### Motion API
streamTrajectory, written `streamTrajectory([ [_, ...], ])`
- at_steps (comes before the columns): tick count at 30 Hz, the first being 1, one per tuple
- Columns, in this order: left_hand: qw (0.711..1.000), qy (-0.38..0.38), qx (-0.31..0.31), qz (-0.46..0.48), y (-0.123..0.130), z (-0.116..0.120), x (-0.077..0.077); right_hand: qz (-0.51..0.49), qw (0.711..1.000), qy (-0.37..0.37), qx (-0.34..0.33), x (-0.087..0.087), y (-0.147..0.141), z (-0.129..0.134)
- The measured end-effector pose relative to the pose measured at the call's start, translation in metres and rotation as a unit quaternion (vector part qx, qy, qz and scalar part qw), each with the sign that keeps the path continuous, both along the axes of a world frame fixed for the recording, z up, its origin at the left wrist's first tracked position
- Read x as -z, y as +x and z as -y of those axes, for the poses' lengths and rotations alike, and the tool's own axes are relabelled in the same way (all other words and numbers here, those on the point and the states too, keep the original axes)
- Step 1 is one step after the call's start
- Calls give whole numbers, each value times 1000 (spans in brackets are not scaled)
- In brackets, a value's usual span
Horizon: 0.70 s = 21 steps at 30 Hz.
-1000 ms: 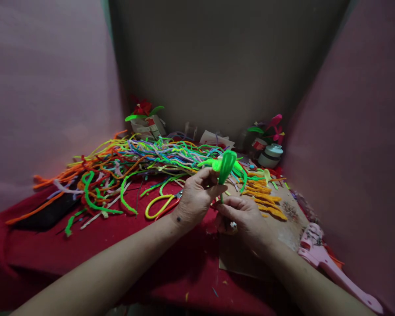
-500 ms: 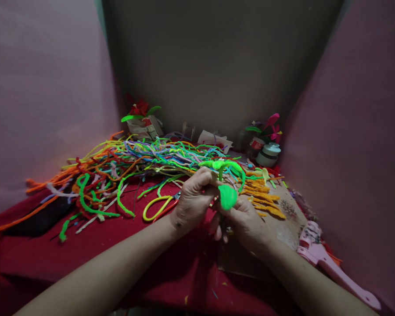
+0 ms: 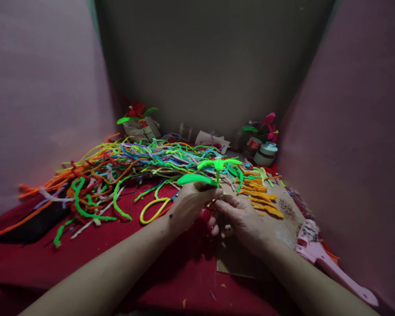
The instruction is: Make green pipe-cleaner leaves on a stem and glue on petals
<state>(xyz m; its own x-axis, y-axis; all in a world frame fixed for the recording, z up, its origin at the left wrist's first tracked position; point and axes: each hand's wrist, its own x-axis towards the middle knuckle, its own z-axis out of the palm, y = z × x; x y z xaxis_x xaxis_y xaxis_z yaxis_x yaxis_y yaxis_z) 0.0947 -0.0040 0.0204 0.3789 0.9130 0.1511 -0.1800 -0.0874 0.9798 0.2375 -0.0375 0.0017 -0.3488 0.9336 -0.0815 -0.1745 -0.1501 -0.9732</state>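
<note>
A bright green pipe-cleaner flower (image 3: 219, 164) stands upright between my hands, its petals spread at the top of a short green stem. From the stem a long green leaf (image 3: 192, 179) points left, over my left hand (image 3: 187, 206). That hand is closed, pinching the stem at the leaf's base. Just below and to the right, my right hand (image 3: 246, 219) has thumb and index finger pressed together at the lower stem; the stem's end is hidden by the fingers. Beside my left wrist lies a cutting tool (image 3: 155, 210) with yellow and orange handles, partly covered.
A large heap of coloured pipe cleaners (image 3: 158, 153) covers the table's back. Orange fuzzy strips (image 3: 261, 199) rest on a cardboard sheet (image 3: 233, 261) at right. Beyond them are a pink tool (image 3: 335, 267), a pale jar (image 3: 266, 153) and finished flowers (image 3: 270, 125). Walls close both sides.
The green leaf has swung from facing me, in front of the stem, to pointing left over my left hand. The flower has turned with it; both hands still grip the stem.
</note>
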Motion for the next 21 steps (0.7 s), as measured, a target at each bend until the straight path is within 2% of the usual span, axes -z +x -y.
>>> streamTrajectory([
  [3,999,8,-50,-15,-4,-2,-3,-46,998,-27,-27,0,0,0],
  [6,997,14,-71,-32,-7,-4,-4,-61,996,-40,-47,1,1,-1],
  [11,1000,23,-17,-4,-6,-7,2,-39,999,-22,-6,2,3,-5],
  [15,999,32,0,-27,-5,-6,3,-36,999,-8,-24,4,5,-5],
  [21,999,-35,18,-20,-4,-5,4,-62,997,-5,-38,3,6,-5],
])
